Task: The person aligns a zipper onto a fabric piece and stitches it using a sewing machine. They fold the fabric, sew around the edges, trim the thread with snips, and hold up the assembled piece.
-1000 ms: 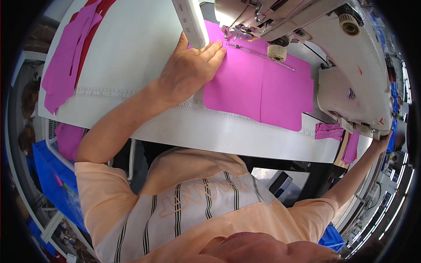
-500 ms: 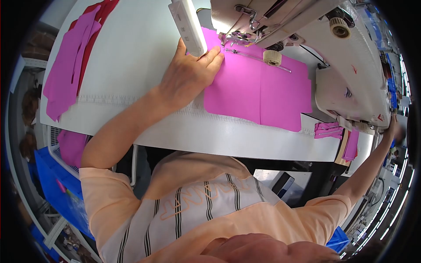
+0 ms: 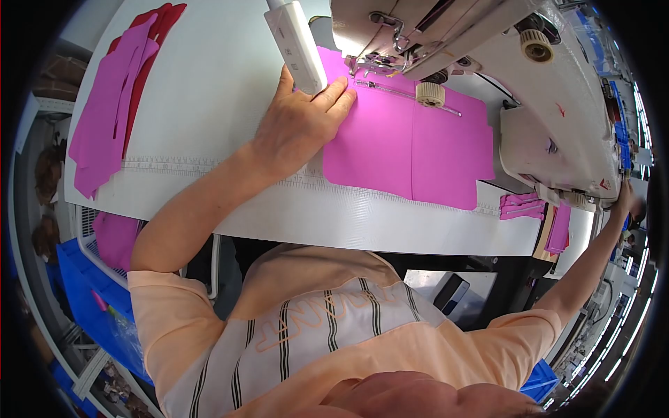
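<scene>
A pink fabric piece [image 3: 376, 146] with a vertical seam or fold line lies flat under the sewing machine [image 3: 557, 111]. My left hand [image 3: 296, 125] rests on its left edge, fingers stretched out and fingertips close to the presser foot [image 3: 354, 67]. Over the knuckles hangs a white box-shaped device [image 3: 300, 52], which partly covers that hand. A thin metal rod [image 3: 411, 99] runs across the fabric beside the foot. Far to the right, my right hand [image 3: 624, 191] reaches the end of the machine head; its fingers are too small and hidden to make out.
Pink pieces [image 3: 104, 118] overlap red pieces [image 3: 155, 49] on the table's left. Small folded pink strips [image 3: 521, 207] lie near the right end. A printed ruler [image 3: 174, 164] runs along the table. Below at left are a blue bin [image 3: 90, 285] and a basket holding pink cloth [image 3: 115, 237].
Almost nothing differs. The whole view has shifted very slightly; my left hand keeps its place on the pink fabric, and my right arm stays stretched out.
</scene>
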`<act>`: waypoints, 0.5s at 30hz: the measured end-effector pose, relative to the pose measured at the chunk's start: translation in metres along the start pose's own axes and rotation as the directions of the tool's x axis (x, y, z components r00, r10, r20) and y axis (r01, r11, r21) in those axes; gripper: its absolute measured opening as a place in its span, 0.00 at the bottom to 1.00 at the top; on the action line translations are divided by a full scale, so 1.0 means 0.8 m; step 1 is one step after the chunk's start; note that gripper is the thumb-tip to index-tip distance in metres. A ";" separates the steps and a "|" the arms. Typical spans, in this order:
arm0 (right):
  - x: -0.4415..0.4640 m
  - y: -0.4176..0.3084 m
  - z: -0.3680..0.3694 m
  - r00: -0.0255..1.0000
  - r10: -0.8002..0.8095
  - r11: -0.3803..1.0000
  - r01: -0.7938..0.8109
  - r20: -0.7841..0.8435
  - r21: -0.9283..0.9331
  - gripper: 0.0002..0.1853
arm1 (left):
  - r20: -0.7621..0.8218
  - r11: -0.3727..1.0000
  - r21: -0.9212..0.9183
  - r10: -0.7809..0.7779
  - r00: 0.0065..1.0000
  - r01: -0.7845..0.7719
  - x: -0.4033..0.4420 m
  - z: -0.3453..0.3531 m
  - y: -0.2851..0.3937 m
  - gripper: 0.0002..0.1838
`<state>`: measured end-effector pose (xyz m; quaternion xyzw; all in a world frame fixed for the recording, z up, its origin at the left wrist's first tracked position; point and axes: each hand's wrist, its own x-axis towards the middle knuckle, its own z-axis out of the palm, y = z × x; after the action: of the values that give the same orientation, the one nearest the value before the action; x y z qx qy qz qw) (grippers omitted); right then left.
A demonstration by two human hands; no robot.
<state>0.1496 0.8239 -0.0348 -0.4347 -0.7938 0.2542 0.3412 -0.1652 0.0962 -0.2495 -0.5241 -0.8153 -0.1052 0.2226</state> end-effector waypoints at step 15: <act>0.019 -0.003 0.001 0.994 0.106 0.994 -0.106 0.033 0.007 0.20 | 0.049 0.999 -0.034 -0.010 0.999 0.012 0.000 -0.003 0.001 0.21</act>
<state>0.1423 0.8360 -0.0288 -0.4706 -0.7739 0.2822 0.3161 -0.1639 0.0955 -0.2473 -0.5259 -0.8214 -0.1077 0.1929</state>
